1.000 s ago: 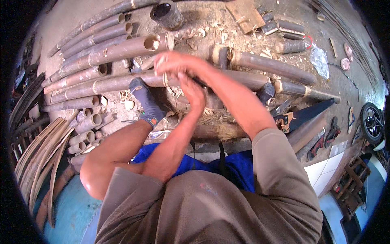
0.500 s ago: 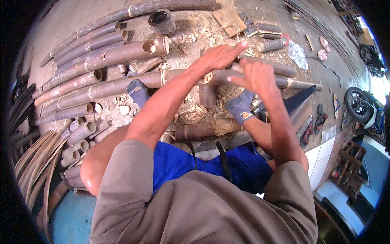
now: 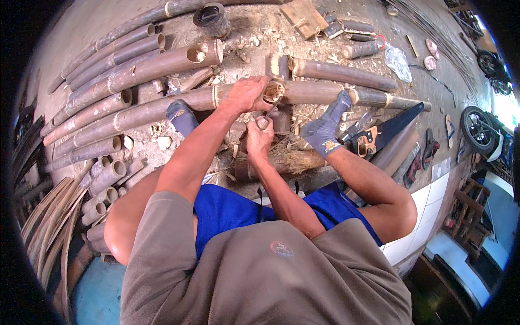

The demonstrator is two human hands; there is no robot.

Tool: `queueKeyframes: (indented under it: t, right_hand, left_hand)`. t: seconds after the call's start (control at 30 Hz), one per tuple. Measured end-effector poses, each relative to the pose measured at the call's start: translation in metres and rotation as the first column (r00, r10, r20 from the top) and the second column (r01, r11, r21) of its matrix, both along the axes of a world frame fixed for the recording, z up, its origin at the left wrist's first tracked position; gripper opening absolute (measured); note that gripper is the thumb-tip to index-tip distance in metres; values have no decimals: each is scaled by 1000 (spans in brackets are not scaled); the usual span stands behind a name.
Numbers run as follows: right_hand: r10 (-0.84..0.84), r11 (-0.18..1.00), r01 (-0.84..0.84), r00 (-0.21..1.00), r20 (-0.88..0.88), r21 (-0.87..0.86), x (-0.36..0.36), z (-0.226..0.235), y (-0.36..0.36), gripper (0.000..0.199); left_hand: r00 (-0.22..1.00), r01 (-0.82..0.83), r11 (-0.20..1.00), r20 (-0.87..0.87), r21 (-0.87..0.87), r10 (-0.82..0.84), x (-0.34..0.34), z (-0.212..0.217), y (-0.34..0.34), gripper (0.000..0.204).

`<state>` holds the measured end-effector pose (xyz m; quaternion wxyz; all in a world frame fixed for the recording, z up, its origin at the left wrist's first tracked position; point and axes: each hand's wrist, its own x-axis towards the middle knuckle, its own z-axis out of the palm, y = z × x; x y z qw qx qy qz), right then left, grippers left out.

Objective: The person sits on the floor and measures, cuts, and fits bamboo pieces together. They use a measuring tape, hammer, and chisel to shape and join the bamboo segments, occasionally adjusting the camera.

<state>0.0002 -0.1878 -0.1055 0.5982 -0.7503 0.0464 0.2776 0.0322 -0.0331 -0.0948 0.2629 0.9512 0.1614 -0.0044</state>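
Observation:
A long brown bamboo pole (image 3: 309, 92) lies crosswise in front of me, with a pale-edged hole (image 3: 274, 92) cut into its upper side. My left hand (image 3: 249, 93) is wrapped over the pole just left of that hole. On the near side of the pole, my right hand (image 3: 260, 135) is closed in a fist around a tool with a narrow dark metal blade (image 3: 274, 109). The blade points up toward the hole; whether its tip touches the bamboo I cannot tell. A short bamboo block (image 3: 281, 120) sits under the pole. My socked feet rest against the pole on either side.
A hand saw (image 3: 398, 127) lies right of my right foot. Several cut bamboo poles (image 3: 116, 81) lie at the left, near a dark round can (image 3: 212, 20). Wood chips cover the floor. A wooden board (image 3: 303, 19) and a plastic bag (image 3: 398, 64) lie farther off.
My left hand has moved left from above the pole to a grip beside the hole. My right hand has swung left and nearer to me, below the hole, where the blade now shows.

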Motion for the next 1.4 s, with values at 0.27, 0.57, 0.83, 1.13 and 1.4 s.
queueKeyframes:
  t: [0.27, 0.57, 0.83, 1.13, 1.4]
  right_hand:
    - [185, 983, -185, 982, -40, 4, 35, 6, -23, 36]
    - [488, 851, -521, 831, -266, -64, 102, 47, -43, 39]
    - [738, 584, -793, 608, -293, -175, 167, 68, -43, 33]
    - [916, -104, -934, 45, -400, -342, 254, 87, 25, 31]
    - [919, -64, -954, 57, -389, -293, 219, 74, -18, 45]
  left_hand:
    - [968, -249, 967, -23, 47, 250, 13, 21, -22, 96]
    - [918, -397, 915, 45, 78, 394, 22, 22, -36, 89]
    - [870, -492, 868, 66, 73, 488, 30, 21, -43, 82]
    - [844, -536, 844, 17, 11, 536, 38, 17, -44, 76]
    - [969, -119, 991, -211, 60, 129, -10, 34, 8, 95]
